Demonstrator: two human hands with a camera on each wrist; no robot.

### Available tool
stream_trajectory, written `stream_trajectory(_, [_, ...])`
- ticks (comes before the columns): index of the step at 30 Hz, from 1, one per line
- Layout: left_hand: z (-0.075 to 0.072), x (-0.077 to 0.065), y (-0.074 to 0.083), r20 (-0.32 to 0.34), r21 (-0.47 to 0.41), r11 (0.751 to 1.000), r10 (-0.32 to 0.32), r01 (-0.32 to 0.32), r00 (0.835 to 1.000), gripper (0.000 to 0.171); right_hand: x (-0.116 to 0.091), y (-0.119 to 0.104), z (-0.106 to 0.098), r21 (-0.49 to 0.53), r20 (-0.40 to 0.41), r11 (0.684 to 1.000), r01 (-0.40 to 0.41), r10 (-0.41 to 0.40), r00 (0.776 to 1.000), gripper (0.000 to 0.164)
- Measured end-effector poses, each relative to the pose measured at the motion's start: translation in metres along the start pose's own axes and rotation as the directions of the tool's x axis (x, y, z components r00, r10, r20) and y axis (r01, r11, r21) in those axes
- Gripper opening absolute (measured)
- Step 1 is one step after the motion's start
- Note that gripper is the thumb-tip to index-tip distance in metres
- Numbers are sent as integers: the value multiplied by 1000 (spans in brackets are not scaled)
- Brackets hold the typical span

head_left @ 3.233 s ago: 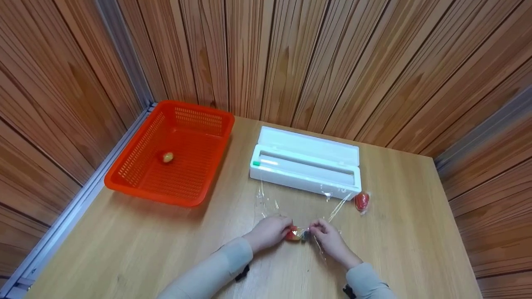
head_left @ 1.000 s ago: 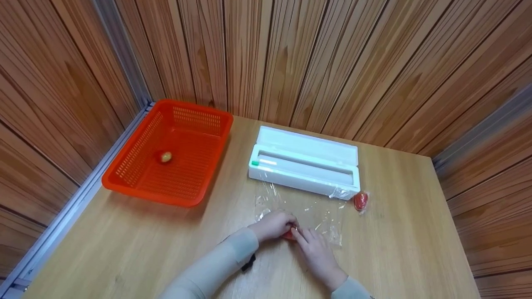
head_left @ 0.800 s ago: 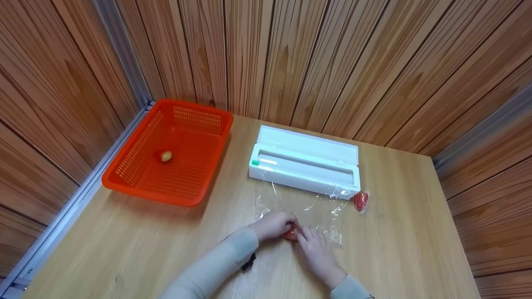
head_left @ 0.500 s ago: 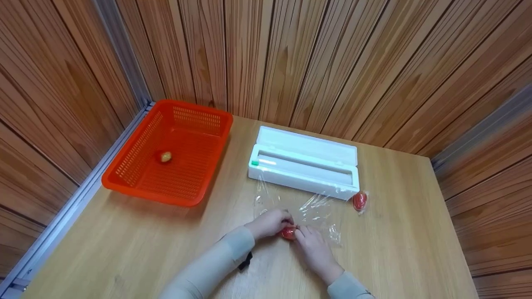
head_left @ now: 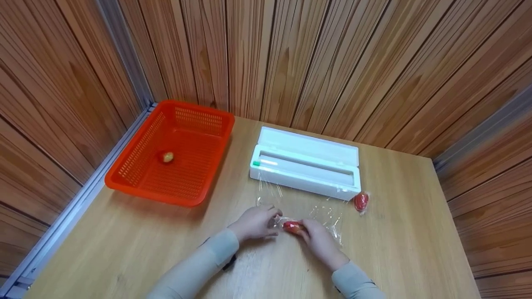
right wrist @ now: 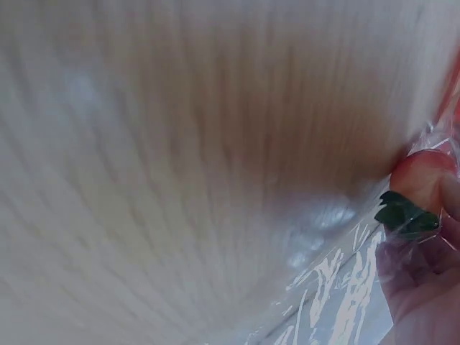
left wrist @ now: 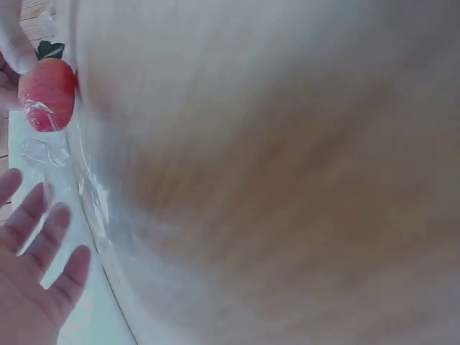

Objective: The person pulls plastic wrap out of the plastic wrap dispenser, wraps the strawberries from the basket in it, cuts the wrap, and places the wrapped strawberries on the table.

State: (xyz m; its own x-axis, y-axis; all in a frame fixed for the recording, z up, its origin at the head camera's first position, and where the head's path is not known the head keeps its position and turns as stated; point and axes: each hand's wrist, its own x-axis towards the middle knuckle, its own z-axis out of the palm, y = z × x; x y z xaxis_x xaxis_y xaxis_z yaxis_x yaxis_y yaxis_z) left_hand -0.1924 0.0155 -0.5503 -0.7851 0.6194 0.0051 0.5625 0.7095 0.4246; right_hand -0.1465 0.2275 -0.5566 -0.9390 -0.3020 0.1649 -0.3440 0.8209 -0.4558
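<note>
A red-orange fruit with green leaves, shaped somewhat like a strawberry, has clear plastic film round its tip. My right hand grips it at the leafy end, thumb and fingers round it. To its left is my left hand, its fingers spread and apart from the fruit in the left wrist view. Clear cling film spreads over the table beneath and behind the hands. It runs from a roll in the white dispenser box, whose lid stands up at the back.
A second red fruit, wrapped in film, lies by the box's right end. At the left stands an orange basket with a small yellowish round thing in it. Wood-look wall panels rise behind the table.
The left hand has let go of the fruit, moved left and spread its fingers. The right hand has shifted slightly up and now holds the fruit alone. Earlier both hands worked the film round it.
</note>
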Motion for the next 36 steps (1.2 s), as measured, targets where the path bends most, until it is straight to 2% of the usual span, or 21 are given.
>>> stream_trajectory(3, [3, -2, -5, 7, 35, 999, -7, 6, 1000, 38, 2, 3, -2, 60, 47, 996, -70, 68, 997, 15])
stream_trajectory(7, [5, -4, -12, -38, 16, 999, -43, 44, 998, 14, 5, 5, -2, 124, 74, 983, -132, 123, 990, 15])
stream_trajectory(10, [3, -6, -17, -76, -30, 998, -65, 63, 995, 11, 8, 7, -1, 124, 54, 985, -123, 117, 992, 16])
stream_trajectory(13, [-2, -8, -21, -84, -94, 992, -92, 84, 992, 13, 11, 10, 0, 113, 34, 989, -92, 89, 995, 17])
stream_trajectory(16, [-5, -8, -24, -66, -189, 971, -158, 143, 985, 13, 13, 9, 0, 123, 44, 987, -102, 97, 994, 15])
stream_trajectory(19, [-6, -8, -26, -30, -274, 936, -236, 219, 971, 12, 16, 9, 0, 114, 62, 987, -117, 111, 992, 16])
stream_trajectory(22, [-7, -6, -28, -16, -308, 911, -291, 273, 956, 12, 16, 9, 1, 60, 65, 995, -82, 78, 995, 18])
stream_trajectory(28, [-8, -6, -31, -37, -303, 898, -346, 320, 937, 12, 16, 8, 0, -113, 96, 993, 21, -10, 995, 30])
stream_trajectory(32, [-8, -7, -33, -43, -303, 903, -332, 304, 942, 13, 17, 9, 0, -143, 101, 989, 47, -33, 994, 36])
stream_trajectory(36, [-7, -7, -34, -50, -281, 918, -305, 280, 951, 13, 18, 11, 0, -133, 81, 989, 68, -57, 995, 32])
